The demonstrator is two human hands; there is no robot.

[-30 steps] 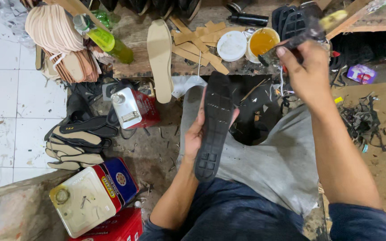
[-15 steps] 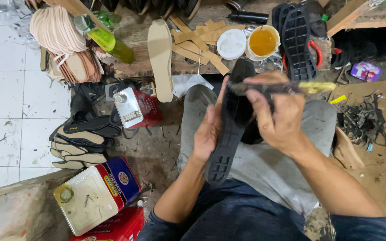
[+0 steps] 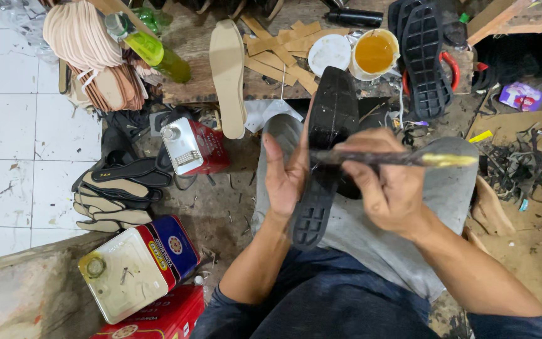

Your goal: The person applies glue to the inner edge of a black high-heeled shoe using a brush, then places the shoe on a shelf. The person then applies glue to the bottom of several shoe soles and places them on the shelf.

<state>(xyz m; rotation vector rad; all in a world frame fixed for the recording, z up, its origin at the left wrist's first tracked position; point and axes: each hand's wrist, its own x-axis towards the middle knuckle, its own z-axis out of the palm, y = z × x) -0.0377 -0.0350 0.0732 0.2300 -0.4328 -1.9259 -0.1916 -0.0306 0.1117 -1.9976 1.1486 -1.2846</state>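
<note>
My left hand [image 3: 285, 177] holds a long black rubber shoe sole [image 3: 327, 135] from behind, over my grey-trousered knees. My right hand [image 3: 391, 187] grips a glue-smeared brush [image 3: 403, 159] lying crosswise over the sole, its yellowish tip pointing right. An open pot of amber glue [image 3: 374, 53] with its white lid [image 3: 329, 54] stands on the low wooden board beyond the sole.
A tan insole [image 3: 228, 75], a second black sole [image 3: 425, 56], cardboard strips and a green bottle [image 3: 152, 50] lie on the board. A stack of insoles [image 3: 86, 47] is at upper left. Metal cans [image 3: 192, 145] [image 3: 134, 267] and finished sandals [image 3: 117, 194] sit on the floor at left; rubber scraps [image 3: 522, 163] at right.
My right hand came back from the glue pot with the brush and now rests across the sole. The left hand has tilted the sole more upright.
</note>
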